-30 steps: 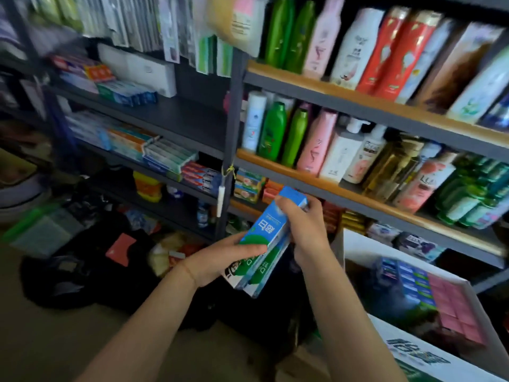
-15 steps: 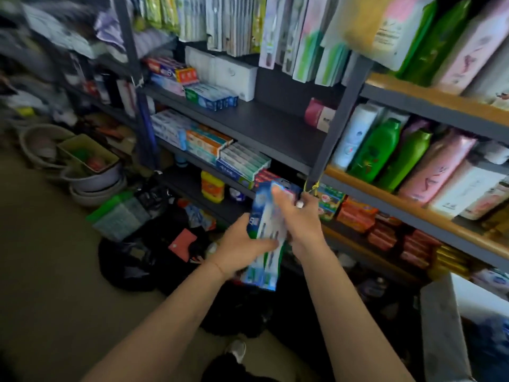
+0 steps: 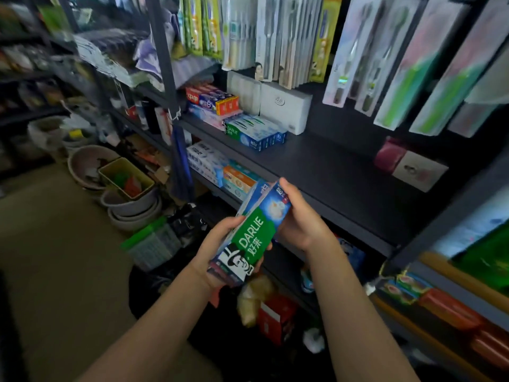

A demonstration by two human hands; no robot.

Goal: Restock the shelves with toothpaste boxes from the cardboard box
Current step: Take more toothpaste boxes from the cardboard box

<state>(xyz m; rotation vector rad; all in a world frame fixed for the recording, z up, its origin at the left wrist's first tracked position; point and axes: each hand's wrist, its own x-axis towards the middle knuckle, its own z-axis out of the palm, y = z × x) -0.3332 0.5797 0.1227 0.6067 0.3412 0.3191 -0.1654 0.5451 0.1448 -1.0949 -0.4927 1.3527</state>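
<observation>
Together, the left hand (image 3: pixel 220 244) and right hand (image 3: pixel 300 224) each kept a grip round a slanted stack of long glossy cardboard toothpaste boxes (image 3: pixel 254 232), held just before the flat dark shelf (image 3: pixel 330 172), below similar rectangular cartons (image 3: pixel 256 132).

The dark flat shelf board (image 3: pixel 325 166) has a wide bare part in its middle, with room for a hand to go in. On its left side a stack of green and blue toothpaste boxes (image 3: pixel 256 132) and two white boxes (image 3: pixel 285 106) take up space. At the right a small pink and white box (image 3: pixel 410 166) sits far back. Long toothbrush packs (image 3: pixel 358 51) hang down above the bare part. A grey metal post (image 3: pixel 165 56) stands at the left end.
</observation>
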